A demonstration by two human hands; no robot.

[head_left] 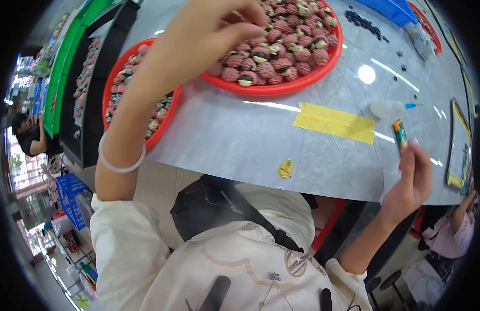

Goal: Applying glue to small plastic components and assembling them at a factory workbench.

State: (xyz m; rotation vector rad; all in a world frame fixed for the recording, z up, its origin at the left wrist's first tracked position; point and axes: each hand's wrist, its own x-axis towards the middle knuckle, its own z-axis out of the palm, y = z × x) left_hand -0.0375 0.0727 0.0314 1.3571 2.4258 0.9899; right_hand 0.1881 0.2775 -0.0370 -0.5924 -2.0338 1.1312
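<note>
My left hand (227,31) is over the left part of a large red round basket (273,90), thumb and fingers pinched together. What they pinch, if anything, I cannot make out. Heaped in the basket are small pink ribbed pieces (281,49) with cream and black parts. On the right, my right hand (410,181) is closed, thumb against fingers. Its fingertips overlap the lower end of a narrow green and orange tube (400,133); whether they grip it is unclear. A small white bit (416,141) shows beside them. Close above lies a white squeeze bottle (386,109) with a blue needle tip.
A smaller red basket (167,122) of similar pieces sits under my left forearm, beside a black tray (87,140) and green bin (56,98). Yellow tape (333,123) and a yellow sticker (286,168) are on the tabletop. Black bits (364,23) lie near a blue bin (390,10). Other people sit at both sides.
</note>
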